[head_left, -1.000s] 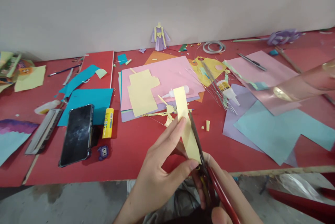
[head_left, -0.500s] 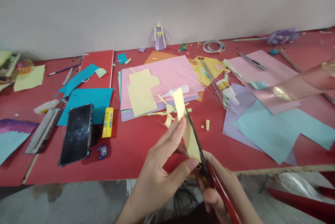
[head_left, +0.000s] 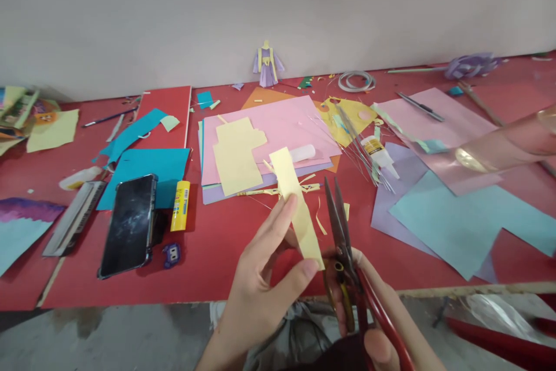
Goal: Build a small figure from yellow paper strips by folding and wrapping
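Note:
Between the thumb and fingers of my left hand (head_left: 267, 270) is a pale yellow paper strip (head_left: 299, 215), tilted up and away from me. My right hand (head_left: 384, 307) is closed round the red handles of a pair of scissors (head_left: 341, 220), whose dark blades point up and stand slightly apart. The blades are just right of the strip and do not touch it. Thin yellow paper trimmings (head_left: 320, 217) lie on the red table beyond my hands. A larger pale yellow paper piece (head_left: 238, 154) rests on a stack of coloured sheets.
A phone (head_left: 130, 223) and a yellow glue stick (head_left: 180, 206) lie to the left. Pink paper (head_left: 278, 113), thin wires (head_left: 354, 133) and a glue bottle (head_left: 380, 154) are farther back. Light blue paper (head_left: 447, 215) covers the right side. A small paper doll (head_left: 266, 64) leans against the wall.
The scissors have moved right, off the strip's edge, and their blades have parted slightly. My left hand has shifted a little left with the strip. Thin trimmings now lie on the table.

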A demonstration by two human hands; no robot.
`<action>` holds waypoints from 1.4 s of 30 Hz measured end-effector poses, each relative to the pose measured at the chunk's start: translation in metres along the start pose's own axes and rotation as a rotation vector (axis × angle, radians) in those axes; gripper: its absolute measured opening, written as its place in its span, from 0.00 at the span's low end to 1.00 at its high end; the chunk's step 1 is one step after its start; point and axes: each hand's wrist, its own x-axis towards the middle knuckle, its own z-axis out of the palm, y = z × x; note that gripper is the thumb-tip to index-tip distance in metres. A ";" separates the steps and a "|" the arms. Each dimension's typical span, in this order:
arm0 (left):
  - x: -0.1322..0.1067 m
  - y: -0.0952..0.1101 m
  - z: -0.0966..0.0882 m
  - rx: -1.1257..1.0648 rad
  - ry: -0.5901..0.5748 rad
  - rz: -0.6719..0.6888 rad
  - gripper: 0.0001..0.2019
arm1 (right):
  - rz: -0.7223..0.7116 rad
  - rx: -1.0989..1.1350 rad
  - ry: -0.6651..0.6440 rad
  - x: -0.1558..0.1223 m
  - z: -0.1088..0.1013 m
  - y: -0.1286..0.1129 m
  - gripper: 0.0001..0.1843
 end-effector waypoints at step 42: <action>0.005 0.005 0.007 0.011 0.155 0.059 0.27 | 0.020 -0.081 -0.128 -0.008 0.002 0.004 0.40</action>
